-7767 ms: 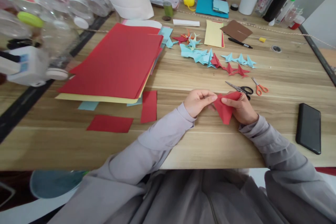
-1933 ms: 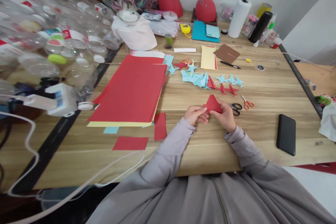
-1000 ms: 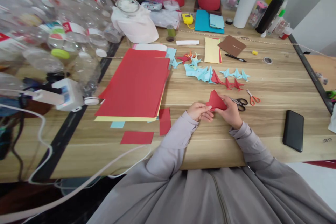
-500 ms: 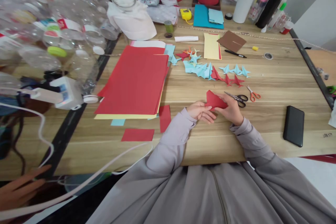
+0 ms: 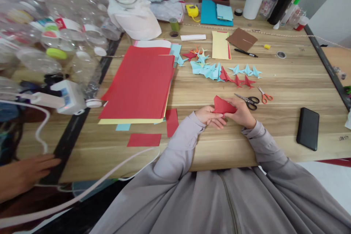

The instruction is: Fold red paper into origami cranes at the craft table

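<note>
Between my two hands is a folded piece of red paper (image 5: 223, 106), held just above the table's front part. My left hand (image 5: 210, 116) grips its lower left edge, thumb on top and fingers beneath. My right hand (image 5: 242, 112) pinches the right side, partly covering it. Just beyond my right hand lie black-handled scissors (image 5: 251, 101) and small orange-handled scissors (image 5: 264, 96). Folded blue paper cranes (image 5: 247, 69) and red paper cranes (image 5: 238, 80) sit in rows farther back.
A stack of red sheets (image 5: 139, 84) lies left, with small red rectangles (image 5: 144, 140) near it. A black phone-like slab (image 5: 308, 128) rests at right. Plastic bottles (image 5: 68, 25) crowd the left side. Another person's hand (image 5: 30, 173) is at the lower left, beside a white cable (image 5: 109, 181).
The other person's hand at lower left has moved up and right onto the table edge. My hands keep hold of the red paper with little movement; the view has shifted slightly.
</note>
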The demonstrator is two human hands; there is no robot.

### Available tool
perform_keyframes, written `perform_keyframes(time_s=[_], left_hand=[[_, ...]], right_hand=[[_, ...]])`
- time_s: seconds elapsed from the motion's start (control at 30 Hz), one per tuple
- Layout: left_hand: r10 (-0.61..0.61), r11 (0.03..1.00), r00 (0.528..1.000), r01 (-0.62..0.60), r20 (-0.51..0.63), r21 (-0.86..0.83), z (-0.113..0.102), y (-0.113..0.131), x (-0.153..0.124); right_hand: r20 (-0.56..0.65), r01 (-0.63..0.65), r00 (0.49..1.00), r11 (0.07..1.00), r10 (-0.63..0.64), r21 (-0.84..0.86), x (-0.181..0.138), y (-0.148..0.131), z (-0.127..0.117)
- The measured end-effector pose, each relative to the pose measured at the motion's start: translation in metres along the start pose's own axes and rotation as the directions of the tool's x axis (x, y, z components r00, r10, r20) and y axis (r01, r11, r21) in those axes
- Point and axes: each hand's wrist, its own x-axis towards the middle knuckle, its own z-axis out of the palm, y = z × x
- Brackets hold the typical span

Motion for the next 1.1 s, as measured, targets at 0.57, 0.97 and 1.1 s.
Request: perform_keyframes(time_s=[0.57,0.97,1.1], left_hand=[[0.145,0.983,0.984,-0.156,-0.105,-0.099,0.007,0.01,-0.009],[0.203,0.977,0.972,-0.209,-0.116,-0.04,0.016,0.006,-0.003],[0.197,0.98,0.974,-0.2,-0.113,-0.018,0.019,0.005,-0.001]], right_hand=[[-0.043,-0.213,0.952,0.758,0.303,0.617,0.003,-0.016,0.003],[-0.04,-0.274,0.923,0.728,0.382,0.629,0.004,-0.023,0.009],[-0.037,-0.286,0.917,0.721,0.396,0.631,0.005,-0.022,0.01]])
